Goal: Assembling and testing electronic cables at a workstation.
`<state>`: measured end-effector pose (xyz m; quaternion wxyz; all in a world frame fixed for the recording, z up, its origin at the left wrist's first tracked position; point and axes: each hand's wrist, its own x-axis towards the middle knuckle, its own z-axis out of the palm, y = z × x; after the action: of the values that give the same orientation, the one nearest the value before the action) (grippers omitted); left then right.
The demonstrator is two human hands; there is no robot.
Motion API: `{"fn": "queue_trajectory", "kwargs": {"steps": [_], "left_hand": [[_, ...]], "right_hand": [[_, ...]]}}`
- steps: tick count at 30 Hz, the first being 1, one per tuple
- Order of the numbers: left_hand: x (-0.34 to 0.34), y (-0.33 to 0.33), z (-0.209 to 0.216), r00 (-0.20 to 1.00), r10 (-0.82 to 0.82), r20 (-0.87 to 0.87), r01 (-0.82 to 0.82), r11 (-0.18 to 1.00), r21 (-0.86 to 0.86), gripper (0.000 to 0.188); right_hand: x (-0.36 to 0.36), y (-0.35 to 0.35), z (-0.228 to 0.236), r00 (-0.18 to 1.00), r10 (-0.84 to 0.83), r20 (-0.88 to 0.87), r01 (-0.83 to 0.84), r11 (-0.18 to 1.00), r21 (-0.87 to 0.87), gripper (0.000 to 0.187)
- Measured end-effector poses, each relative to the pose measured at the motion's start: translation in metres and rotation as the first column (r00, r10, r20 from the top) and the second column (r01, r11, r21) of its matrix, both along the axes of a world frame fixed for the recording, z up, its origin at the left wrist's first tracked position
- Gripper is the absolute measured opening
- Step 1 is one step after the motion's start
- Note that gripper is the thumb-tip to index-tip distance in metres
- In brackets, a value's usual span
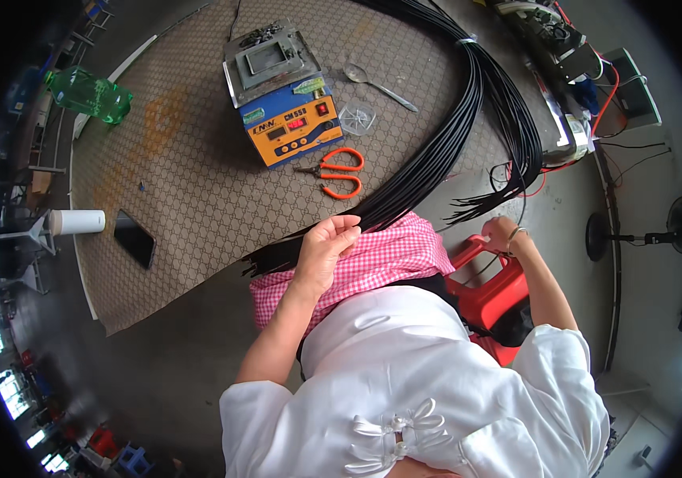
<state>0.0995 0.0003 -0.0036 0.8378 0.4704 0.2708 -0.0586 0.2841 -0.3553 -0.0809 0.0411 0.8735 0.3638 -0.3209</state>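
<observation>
We look down on our left hand (326, 247), its fingers curled closed around the near end of a thick bundle of black cables (444, 143). The bundle runs up and to the right across the surface (197, 199), which is covered with a brown patterned mat, then loops back down on the right, where loose cable ends fan out near our right hand (504, 233). That hand sits low beside a red plastic stool (492, 295); it seems loosely closed, but we cannot tell whether it holds any of the thin strands. A pink checked cloth (388, 259) lies over our lap, just under the left hand. On the surface, orange-handled scissors (334, 171) lie just left of the bundle, below a blue and orange control box (293, 123). A metal spoon (377, 84) rests to the right of the box. Farther left are a black phone (134, 237), a white cylinder (76, 221) and a green plastic bottle (90, 94)
</observation>
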Motion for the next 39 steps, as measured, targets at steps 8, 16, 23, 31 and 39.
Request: {"fn": "queue_trajectory", "kwargs": {"steps": [8, 16, 23, 31, 39], "left_hand": [[0.007, -0.025, -0.010, 0.997, -0.072, 0.002, 0.071, 0.991, 0.116, 0.018], [0.009, -0.035, -0.008, 0.929, -0.280, 0.241, -0.070, 0.507, 0.859, 0.040], [-0.005, -0.027, 0.013, 0.860, -0.486, 0.153, 0.235, 0.644, 0.728, 0.031], [-0.045, 0.009, 0.031, 0.917, -0.391, 0.078, 0.136, 0.491, 0.860, 0.007], [-0.033, -0.030, 0.035, 0.932, -0.306, 0.194, 0.054, 0.646, 0.761, 0.008]], "right_hand": [[0.010, 0.110, 0.030, 0.176, -0.398, -0.900, 0.976, 0.189, 0.107, 0.027], [0.008, 0.112, 0.055, 0.035, 0.059, -0.998, 0.996, 0.080, 0.039, 0.023], [0.034, 0.085, 0.113, -0.021, 0.610, -0.792, 0.999, 0.036, 0.001, 0.027], [-0.023, 0.065, 0.082, 0.676, -0.532, 0.510, 0.195, 0.796, 0.573, 0.049], [-0.104, 0.177, 0.103, 0.964, 0.213, -0.158, 0.049, 0.443, 0.895, 0.016]]}}
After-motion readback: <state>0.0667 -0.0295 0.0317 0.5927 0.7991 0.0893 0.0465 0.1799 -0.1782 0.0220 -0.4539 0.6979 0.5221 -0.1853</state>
